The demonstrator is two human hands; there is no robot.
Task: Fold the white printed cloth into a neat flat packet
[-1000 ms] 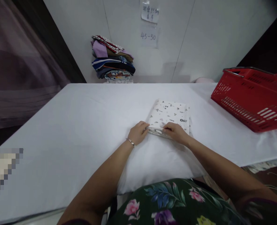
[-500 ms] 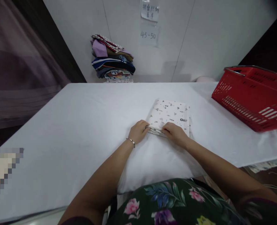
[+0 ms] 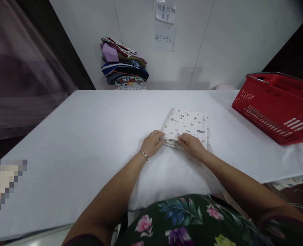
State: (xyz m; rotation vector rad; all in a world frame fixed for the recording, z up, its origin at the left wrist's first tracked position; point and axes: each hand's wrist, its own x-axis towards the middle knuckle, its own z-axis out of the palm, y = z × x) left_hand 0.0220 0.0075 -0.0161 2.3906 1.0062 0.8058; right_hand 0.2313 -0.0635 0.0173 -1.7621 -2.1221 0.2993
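- I note a folded cloth (image 3: 186, 125), white with small dark prints, lying on the table (image 3: 90, 136). It sits a little right of the middle, towards the near side.
- The left hand (image 3: 153, 144) is at the cloth's near left corner, fingers curled tight onto the stacked edge layers.
- The right hand (image 3: 192, 145) is just beside it on the same near edge, fingers closed over the layers. The two hands nearly meet.
- From here the near edge looks slightly raised between the hands, while the far part of the cloth rests flat.
- A thin bracelet (image 3: 143, 154) sits on the left wrist.
- A red basket (image 3: 277, 106) stands at the table's right end, well apart from the cloth. I cannot see into it.
- A pile of clothes (image 3: 124, 65) in mixed colours stands against the wall (image 3: 218, 41) beyond the table's far edge, left of the cloth.
- Two paper notes (image 3: 163, 25) hang on the wall; I read "45-50" on the lower one.
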